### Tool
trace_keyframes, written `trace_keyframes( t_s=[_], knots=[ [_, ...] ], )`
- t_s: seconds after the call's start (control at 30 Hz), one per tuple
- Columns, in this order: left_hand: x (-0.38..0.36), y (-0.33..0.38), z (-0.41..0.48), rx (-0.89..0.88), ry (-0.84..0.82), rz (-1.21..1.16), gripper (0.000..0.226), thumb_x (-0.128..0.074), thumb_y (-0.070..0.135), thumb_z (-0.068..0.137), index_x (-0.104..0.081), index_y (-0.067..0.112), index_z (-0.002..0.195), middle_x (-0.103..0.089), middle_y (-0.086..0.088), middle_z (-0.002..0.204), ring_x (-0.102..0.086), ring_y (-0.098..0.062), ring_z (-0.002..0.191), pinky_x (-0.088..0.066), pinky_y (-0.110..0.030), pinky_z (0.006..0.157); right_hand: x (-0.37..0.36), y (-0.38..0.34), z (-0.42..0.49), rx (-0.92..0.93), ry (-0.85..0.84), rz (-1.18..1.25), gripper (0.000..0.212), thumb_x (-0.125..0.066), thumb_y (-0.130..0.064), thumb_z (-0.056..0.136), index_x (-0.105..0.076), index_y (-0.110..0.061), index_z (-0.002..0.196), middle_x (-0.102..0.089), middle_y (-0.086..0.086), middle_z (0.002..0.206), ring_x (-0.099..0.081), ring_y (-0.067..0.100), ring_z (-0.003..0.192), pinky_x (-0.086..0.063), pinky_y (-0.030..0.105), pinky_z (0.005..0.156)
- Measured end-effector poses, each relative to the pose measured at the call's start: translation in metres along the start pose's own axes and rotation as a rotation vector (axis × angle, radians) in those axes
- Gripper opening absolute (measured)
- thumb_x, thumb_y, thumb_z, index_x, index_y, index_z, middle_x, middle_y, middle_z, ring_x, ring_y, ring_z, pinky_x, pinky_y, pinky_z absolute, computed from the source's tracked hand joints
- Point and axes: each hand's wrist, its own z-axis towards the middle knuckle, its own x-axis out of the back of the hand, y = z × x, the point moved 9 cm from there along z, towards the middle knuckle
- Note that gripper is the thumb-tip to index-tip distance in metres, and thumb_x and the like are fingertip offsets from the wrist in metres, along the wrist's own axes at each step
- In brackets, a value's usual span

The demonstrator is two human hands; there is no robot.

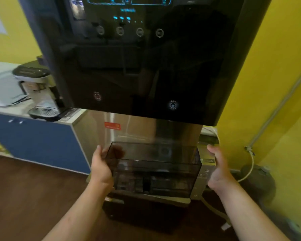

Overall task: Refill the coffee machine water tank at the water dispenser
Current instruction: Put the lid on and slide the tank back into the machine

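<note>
Under dispenser panel (146, 58) | water tank (153, 171) long axis left-right | left hand (101, 167) grasping end | right hand (217, 169) released, beside it

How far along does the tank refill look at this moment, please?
Done: the water tank is off the coffee machine and sits in the water dispenser bay. In hand: the left hand grips its left end; the right hand is at its right end. Left: no water visibly flowing; filling and returning remain.

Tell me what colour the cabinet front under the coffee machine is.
Blue: the cabinet front shows it clearly at left in the head view.
</note>
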Motion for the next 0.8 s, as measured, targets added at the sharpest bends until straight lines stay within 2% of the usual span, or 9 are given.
trace_keyframes(
  t_s=[0.07, 0.1, 0.13, 0.2, 0.3, 0.43, 0.57, 0.7, 0.8],
  knots=[
    [0.024, 0.012, -0.006, -0.001, 0.013, -0.019, 0.062, -0.029, 0.05, 0.1, -0.075, 0.009, 0.092, -0.076, -0.011, 0.084, -0.064, -0.035, 0.101, -0.045, -0.047, 0.098, -0.019, 0.008, -0.009, -0.042, -0.004, -0.021, 0.047, -0.039, -0.041, 0.091, -0.07, -0.013, 0.07, -0.07, 0.011, 0.074, -0.068, 0.026, 0.071, -0.047, 0.037, 0.07],
    [0.034, 0.02, -0.01, -0.01, 0.012, -0.02, 0.065, -0.029, 0.05, 0.1, -0.077, 0.009, 0.087, -0.076, -0.013, 0.086, -0.064, -0.035, 0.099, -0.043, -0.048, 0.101, -0.028, 0.015, -0.012, -0.064, -0.01, -0.02, 0.047, -0.04, -0.042, 0.09, -0.071, -0.013, 0.071, -0.071, 0.012, 0.076, -0.068, 0.027, 0.072, -0.046, 0.038, 0.07],
    [0.044, 0.028, -0.015, -0.026, 0.005, -0.023, 0.068, -0.027, 0.049, 0.1, -0.078, 0.008, 0.081, -0.075, -0.013, 0.084, -0.066, -0.033, 0.094, -0.045, -0.046, 0.099, -0.039, 0.02, -0.017, -0.079, -0.017, -0.024, 0.045, -0.043, -0.043, 0.086, -0.071, -0.012, 0.072, -0.071, 0.013, 0.077, -0.068, 0.027, 0.072, -0.046, 0.038, 0.071],
    [0.06, 0.044, -0.023, -0.067, -0.019, -0.034, 0.072, -0.024, 0.047, 0.101, -0.077, 0.007, 0.072, -0.074, -0.01, 0.073, -0.069, -0.025, 0.077, -0.053, -0.037, 0.083, -0.062, 0.029, -0.022, -0.092, -0.042, -0.035, 0.044, -0.052, -0.049, 0.075, -0.071, -0.01, 0.073, -0.07, 0.015, 0.077, -0.067, 0.029, 0.069, -0.045, 0.037, 0.07],
    [0.094, 0.071, -0.026, -0.163, 0.007, -0.006, 0.072, -0.02, 0.047, 0.101, -0.07, 0.006, 0.071, -0.068, -0.012, 0.069, -0.062, -0.025, 0.071, -0.046, -0.036, 0.073, -0.098, 0.046, -0.021, -0.126, -0.049, -0.068, 0.053, -0.063, -0.055, 0.064, -0.071, -0.006, 0.08, -0.066, 0.02, 0.083, -0.063, 0.032, 0.073, -0.044, 0.039, 0.072],
    [0.144, 0.103, -0.021, -0.204, 0.027, 0.02, 0.068, -0.022, 0.052, 0.098, -0.068, 0.005, 0.078, -0.062, -0.02, 0.081, -0.058, -0.03, 0.079, -0.043, -0.041, 0.076, -0.155, 0.069, -0.014, -0.176, -0.099, -0.044, 0.049, -0.047, -0.048, 0.082, -0.073, -0.008, 0.073, -0.069, 0.017, 0.077, -0.064, 0.032, 0.073, -0.045, 0.038, 0.073],
    [0.194, 0.133, -0.001, -0.221, 0.037, 0.004, 0.067, -0.025, 0.054, 0.096, -0.069, 0.009, 0.072, -0.063, -0.016, 0.078, -0.056, -0.031, 0.08, -0.039, -0.044, 0.08, -0.217, 0.096, -0.005, -0.219, -0.145, -0.048, 0.055, -0.039, -0.045, 0.092, -0.073, -0.01, 0.065, -0.069, 0.014, 0.071, -0.066, 0.027, 0.066, -0.045, 0.037, 0.07],
    [0.248, 0.168, 0.031, -0.209, 0.045, 0.014, 0.063, -0.032, 0.057, 0.09, -0.07, 0.011, 0.073, -0.064, -0.015, 0.077, -0.057, -0.03, 0.08, -0.04, -0.045, 0.082, -0.28, 0.125, 0.007, -0.212, -0.151, -0.079, 0.053, -0.038, -0.045, 0.091, -0.071, -0.006, 0.075, -0.07, 0.016, 0.075, -0.067, 0.028, 0.068, -0.046, 0.037, 0.069],
    [0.286, 0.196, 0.057, -0.21, 0.041, 0.011, 0.063, -0.032, 0.058, 0.09, -0.07, 0.012, 0.071, -0.064, -0.014, 0.076, -0.057, -0.029, 0.078, -0.041, -0.042, 0.077, -0.329, 0.146, 0.015, -0.198, -0.158, -0.111, 0.051, -0.047, -0.05, 0.079, -0.068, -0.004, 0.085, -0.07, 0.017, 0.081, -0.067, 0.029, 0.073, -0.047, 0.038, 0.072]
  ],
)
